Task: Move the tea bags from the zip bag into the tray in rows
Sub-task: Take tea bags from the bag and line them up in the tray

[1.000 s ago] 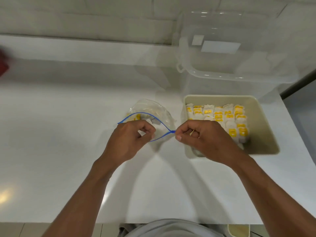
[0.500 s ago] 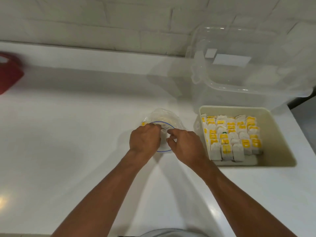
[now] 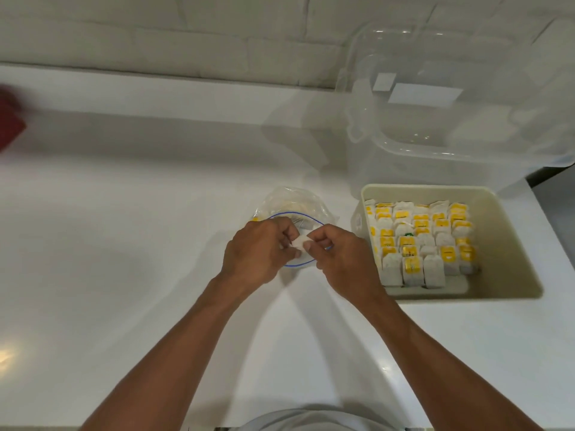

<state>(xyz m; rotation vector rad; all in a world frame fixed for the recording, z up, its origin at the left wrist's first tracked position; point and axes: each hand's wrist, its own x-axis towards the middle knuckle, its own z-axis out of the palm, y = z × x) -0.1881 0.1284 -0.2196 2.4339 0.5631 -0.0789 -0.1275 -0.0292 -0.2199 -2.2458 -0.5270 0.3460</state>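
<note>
A clear zip bag (image 3: 292,203) with a blue zip rim stands open on the white counter, with a few tea bags left inside. Over its mouth my left hand (image 3: 258,253) and my right hand (image 3: 339,256) both pinch one white tea bag (image 3: 302,243) between thumb and fingers. To the right sits a beige tray (image 3: 510,244) holding several rows of white tea bags with yellow tags (image 3: 420,241). The tray's right part is bare.
A large clear plastic bin (image 3: 451,119) stands behind the tray against the brick wall. A red object (image 3: 9,119) lies at the far left edge. The counter's right edge runs just past the tray.
My hands let go of the bag's blue rim, came together over its mouth, and now hold a white tea bag between them. The view has shifted a little.
</note>
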